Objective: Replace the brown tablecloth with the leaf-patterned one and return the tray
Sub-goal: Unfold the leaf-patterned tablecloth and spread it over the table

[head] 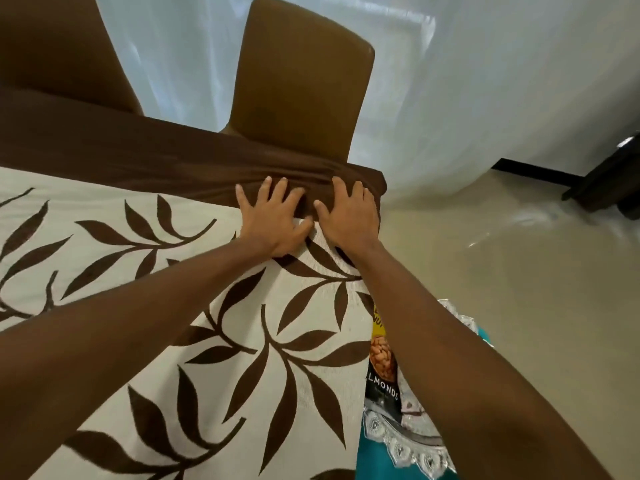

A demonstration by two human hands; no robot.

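I judged the swap to be mid-way: the cream tablecloth with brown leaf pattern (214, 306) already covered most of the table nearest me, while the plain dark brown tablecloth (114, 147) showed only as a band along the far edge, bunched into folds at the far right corner. Both hands worked at that bunch. The left hand (273, 220) lay with fingers spread wide, palm on the seam where the two cloths met and fingertips on the brown folds. The right hand (349, 216) sat just beside it, thumbs nearly touching, its fingers also splayed and pressed over the gathered brown fabric at the corner. Neither hand seemed to clutch anything; they were pressing or pushing. As I read it, the next move called for pinching the brown folds and drawing them clear of the far edge without dragging the leaf cloth askew, then smoothing that corner. The ornate silver tray with a lacy rim (408, 445), carrying a dark almond packet (382, 368), sat off the table at my lower right on something teal, well apart from the hands and partly hidden under my right forearm; returning it was not yet done. A tan padded chair back (301, 91) stood just behind the corner.
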